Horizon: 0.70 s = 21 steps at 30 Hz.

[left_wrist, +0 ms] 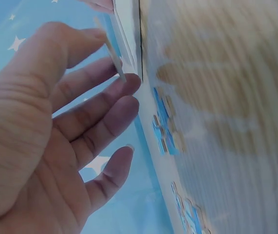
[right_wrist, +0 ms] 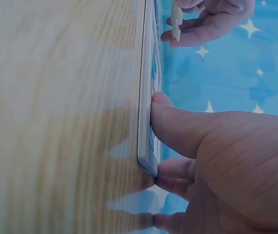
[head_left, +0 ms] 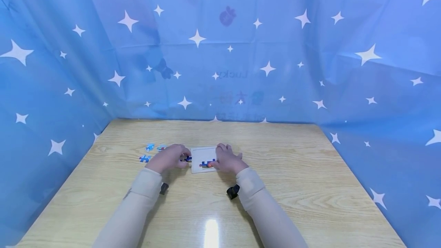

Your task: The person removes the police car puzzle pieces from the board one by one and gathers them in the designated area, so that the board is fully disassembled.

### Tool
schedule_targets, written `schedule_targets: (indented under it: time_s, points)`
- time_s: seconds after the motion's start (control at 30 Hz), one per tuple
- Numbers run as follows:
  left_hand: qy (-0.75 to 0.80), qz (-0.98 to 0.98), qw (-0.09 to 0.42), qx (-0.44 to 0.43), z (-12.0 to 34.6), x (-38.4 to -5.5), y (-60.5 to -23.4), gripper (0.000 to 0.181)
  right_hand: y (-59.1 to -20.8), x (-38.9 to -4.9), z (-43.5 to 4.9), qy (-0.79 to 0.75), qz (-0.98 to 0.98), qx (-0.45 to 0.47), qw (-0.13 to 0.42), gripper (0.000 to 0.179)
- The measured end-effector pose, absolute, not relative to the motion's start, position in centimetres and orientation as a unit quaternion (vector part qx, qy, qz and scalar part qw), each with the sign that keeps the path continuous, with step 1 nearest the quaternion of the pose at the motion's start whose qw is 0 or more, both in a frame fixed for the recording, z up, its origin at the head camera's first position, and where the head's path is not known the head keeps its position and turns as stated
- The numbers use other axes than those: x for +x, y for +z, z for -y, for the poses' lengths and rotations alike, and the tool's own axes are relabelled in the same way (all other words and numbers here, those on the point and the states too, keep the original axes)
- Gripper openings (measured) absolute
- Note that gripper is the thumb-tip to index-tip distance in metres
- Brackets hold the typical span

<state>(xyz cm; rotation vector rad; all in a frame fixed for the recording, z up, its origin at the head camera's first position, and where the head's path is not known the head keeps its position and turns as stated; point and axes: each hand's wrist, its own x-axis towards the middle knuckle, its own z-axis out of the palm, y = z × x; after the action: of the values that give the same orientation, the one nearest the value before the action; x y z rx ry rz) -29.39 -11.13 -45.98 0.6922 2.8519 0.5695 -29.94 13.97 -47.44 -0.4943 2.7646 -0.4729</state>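
Note:
A jigsaw piece (head_left: 188, 159) is pinched between the thumb and fingers of my left hand (head_left: 169, 158), just off the left edge of a shallow white puzzle tray (head_left: 203, 152). The left wrist view shows that jigsaw piece (left_wrist: 115, 58) edge-on and raised above the table. My right hand (head_left: 229, 160) holds the tray at its right side, thumb (right_wrist: 175, 124) pressing on top and fingers about the outer edge. Inside the tray, near its front, lies a blue and orange joined puzzle part (head_left: 206, 164), partly covered by the right thumb.
Loose blue jigsaw pieces (head_left: 145, 158) lie on the wooden table (head_left: 293, 186) left of the left hand; one is partly behind it. A blue star-patterned curtain (head_left: 231, 56) hangs behind the table and along both sides.

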Motion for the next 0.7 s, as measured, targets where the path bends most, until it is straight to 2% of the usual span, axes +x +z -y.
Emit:
schedule_targets:
  time_s: [0.2,0.4,0.7]
  points:
    - [0.186,-0.952,0.072,0.232,11.9,-29.4,-45.9,0.037,-47.2,-29.8,-14.0,-0.155,-0.962,-0.172,0.147,0.065]
    - [0.197,-0.948,0.056,0.243,12.8,-29.2,-46.1,0.038,-47.2,-29.8,-14.0,-0.158,-0.961,-0.175,0.147,0.062]
    - [0.191,-0.949,0.037,0.249,13.8,-29.2,-46.7,0.047,-47.4,-29.9,-14.1,-0.150,-0.962,-0.173,0.148,0.068]
